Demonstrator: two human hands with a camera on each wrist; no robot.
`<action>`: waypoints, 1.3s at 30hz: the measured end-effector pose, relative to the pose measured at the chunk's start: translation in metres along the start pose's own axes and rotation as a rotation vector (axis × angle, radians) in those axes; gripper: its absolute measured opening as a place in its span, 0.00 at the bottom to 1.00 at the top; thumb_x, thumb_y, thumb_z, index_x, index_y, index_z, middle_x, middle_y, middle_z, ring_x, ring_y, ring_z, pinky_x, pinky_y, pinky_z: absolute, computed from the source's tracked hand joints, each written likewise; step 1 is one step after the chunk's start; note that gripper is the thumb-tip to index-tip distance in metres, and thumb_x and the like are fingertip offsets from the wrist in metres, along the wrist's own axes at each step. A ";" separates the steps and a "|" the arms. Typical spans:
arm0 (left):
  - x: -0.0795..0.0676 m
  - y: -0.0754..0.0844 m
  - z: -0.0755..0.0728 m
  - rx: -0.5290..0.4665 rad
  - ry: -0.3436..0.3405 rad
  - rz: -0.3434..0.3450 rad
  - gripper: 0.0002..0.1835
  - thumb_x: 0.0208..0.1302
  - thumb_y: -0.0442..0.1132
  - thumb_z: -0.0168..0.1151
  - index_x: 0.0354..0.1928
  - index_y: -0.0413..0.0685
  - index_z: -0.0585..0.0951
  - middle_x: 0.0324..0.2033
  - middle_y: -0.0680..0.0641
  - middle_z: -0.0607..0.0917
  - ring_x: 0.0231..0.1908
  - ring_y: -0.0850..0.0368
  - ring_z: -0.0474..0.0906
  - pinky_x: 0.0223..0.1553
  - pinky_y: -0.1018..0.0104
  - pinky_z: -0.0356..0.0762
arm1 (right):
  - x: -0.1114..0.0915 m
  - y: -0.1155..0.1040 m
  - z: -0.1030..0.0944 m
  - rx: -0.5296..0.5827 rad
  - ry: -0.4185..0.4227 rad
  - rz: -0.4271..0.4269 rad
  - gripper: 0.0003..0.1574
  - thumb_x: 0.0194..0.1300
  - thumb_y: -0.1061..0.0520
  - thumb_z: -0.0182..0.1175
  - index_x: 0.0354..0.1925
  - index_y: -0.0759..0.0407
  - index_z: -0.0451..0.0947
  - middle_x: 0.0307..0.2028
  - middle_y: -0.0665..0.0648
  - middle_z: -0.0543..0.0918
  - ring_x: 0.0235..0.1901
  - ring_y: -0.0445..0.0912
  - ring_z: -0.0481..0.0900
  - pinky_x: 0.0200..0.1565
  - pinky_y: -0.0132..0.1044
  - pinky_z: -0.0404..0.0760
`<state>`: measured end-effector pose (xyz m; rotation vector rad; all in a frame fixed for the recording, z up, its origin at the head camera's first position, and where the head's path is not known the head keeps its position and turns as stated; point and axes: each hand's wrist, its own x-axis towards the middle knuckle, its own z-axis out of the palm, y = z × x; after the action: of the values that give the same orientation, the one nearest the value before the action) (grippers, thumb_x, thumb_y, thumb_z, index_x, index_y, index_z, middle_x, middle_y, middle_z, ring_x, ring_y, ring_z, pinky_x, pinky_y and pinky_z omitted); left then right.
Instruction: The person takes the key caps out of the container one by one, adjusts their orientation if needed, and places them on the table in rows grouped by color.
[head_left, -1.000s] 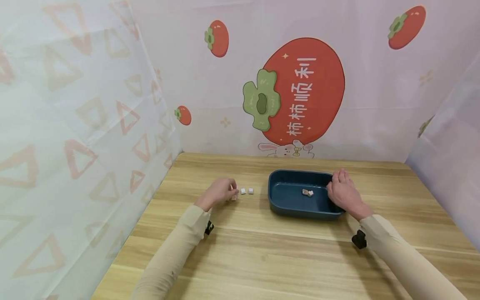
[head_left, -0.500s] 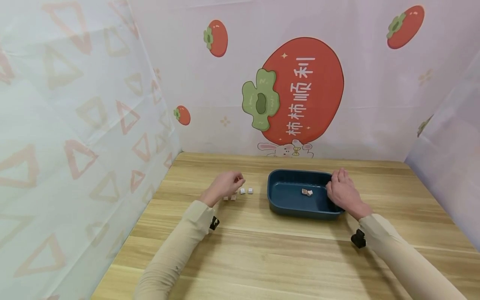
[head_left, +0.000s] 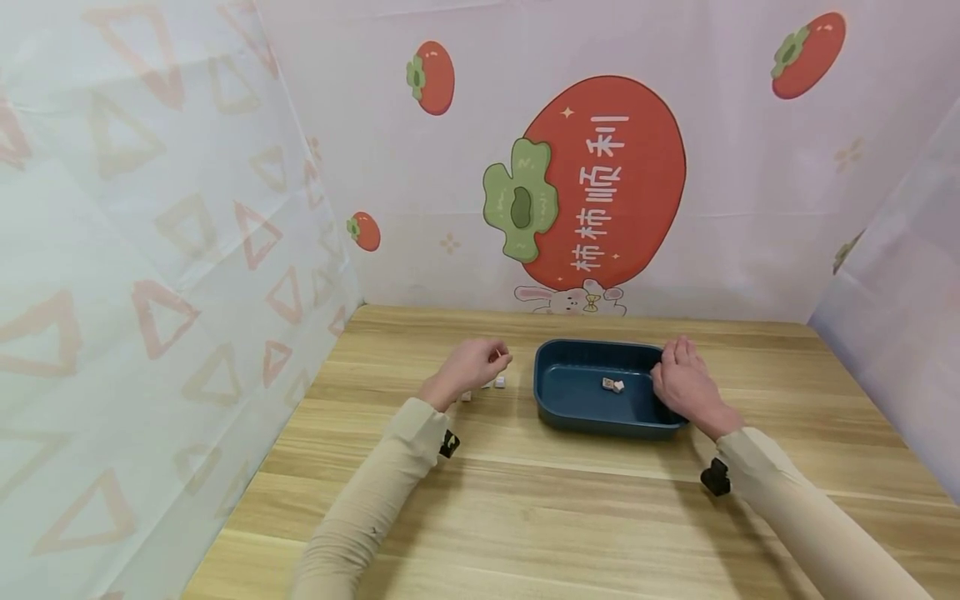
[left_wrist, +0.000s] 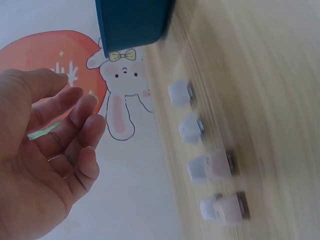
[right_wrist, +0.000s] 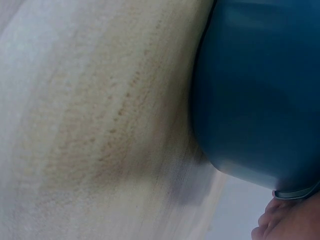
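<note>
My left hand (head_left: 471,365) hovers between the small blocks and the blue box, its fingers loosely bent. In the left wrist view the thumb and fingers of this hand (left_wrist: 37,170) stand apart, with nothing showing between them. White blocks (left_wrist: 181,93) and pinkish ones (left_wrist: 219,164), shaped like keycaps, stand in two short rows on the table; the hand partly covers them in the head view. My right hand (head_left: 688,383) grips the right end of the blue box (head_left: 592,427). Inside lie a brownish block (head_left: 607,384) and a pale one (head_left: 618,387).
The wooden table (head_left: 540,517) spreads out in front of the box. A printed cloth (head_left: 750,208) rises behind the table's far edge, and another cloth (head_left: 150,375) hangs along the left side.
My left hand has lifted from the blocks and moved right, toward the blue box, uncovering then covering some of the blocks. My right hand and the box stay in place.
</note>
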<state>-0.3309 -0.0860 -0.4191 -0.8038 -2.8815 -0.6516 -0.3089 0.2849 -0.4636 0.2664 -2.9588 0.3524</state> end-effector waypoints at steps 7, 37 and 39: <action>0.011 0.013 0.006 -0.046 0.004 0.010 0.10 0.65 0.46 0.54 0.40 0.52 0.80 0.27 0.57 0.80 0.29 0.65 0.75 0.32 0.71 0.72 | 0.000 0.002 0.001 -0.008 0.012 -0.013 0.34 0.70 0.56 0.33 0.61 0.85 0.48 0.63 0.85 0.47 0.63 0.75 0.46 0.61 0.64 0.50; 0.043 0.064 0.036 -0.084 -0.003 0.056 0.08 0.65 0.47 0.56 0.40 0.53 0.78 0.27 0.58 0.78 0.26 0.63 0.72 0.27 0.75 0.70 | -0.001 0.001 0.001 0.003 0.010 -0.008 0.34 0.70 0.56 0.33 0.62 0.85 0.48 0.63 0.84 0.47 0.63 0.74 0.46 0.61 0.64 0.51; 0.044 0.067 0.039 -0.081 -0.001 0.065 0.08 0.64 0.46 0.56 0.40 0.54 0.78 0.27 0.58 0.77 0.26 0.64 0.72 0.27 0.75 0.70 | -0.001 0.002 0.002 0.000 0.019 -0.015 0.34 0.69 0.56 0.33 0.62 0.85 0.49 0.63 0.84 0.48 0.63 0.74 0.47 0.61 0.64 0.51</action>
<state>-0.3330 0.0031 -0.4203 -0.9035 -2.8323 -0.7656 -0.3084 0.2862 -0.4658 0.2834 -2.9370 0.3515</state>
